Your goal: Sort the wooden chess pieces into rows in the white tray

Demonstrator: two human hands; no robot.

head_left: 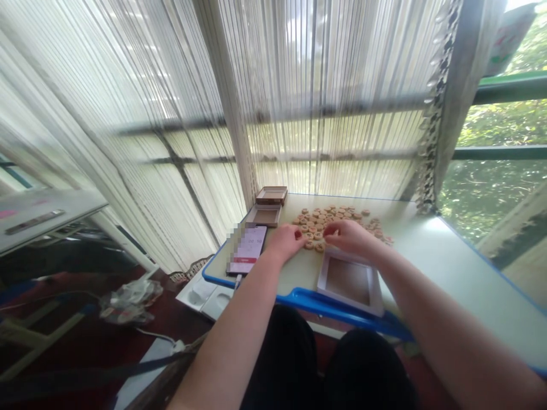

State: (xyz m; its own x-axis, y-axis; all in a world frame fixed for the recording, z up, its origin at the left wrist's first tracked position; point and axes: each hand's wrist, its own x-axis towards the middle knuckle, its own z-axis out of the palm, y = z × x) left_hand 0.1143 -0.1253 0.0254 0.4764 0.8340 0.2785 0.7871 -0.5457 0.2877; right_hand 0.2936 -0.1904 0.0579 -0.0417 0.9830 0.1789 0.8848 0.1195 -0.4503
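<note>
Many round wooden game pieces, like Chinese chess pieces (321,218), lie in a loose spread on the pale table. At the left edge of the spread is my left hand (287,241), its fingers curled close to the nearest pieces. My right hand (348,234) is over the near side of the spread, thumb and fingers drawn together. Whether either hand has a piece between its fingers is too small to see. Just below my right hand, an open shallow box (348,280) with a pale rim and brown inside sits at the table's near edge.
A phone (248,250) with a lit screen and a plugged cable lies left of my left hand. Behind it are a shallow tray (265,215) and a brown-edged box (272,194). The table (444,256) has a blue rim. String curtains (325,85) hang behind.
</note>
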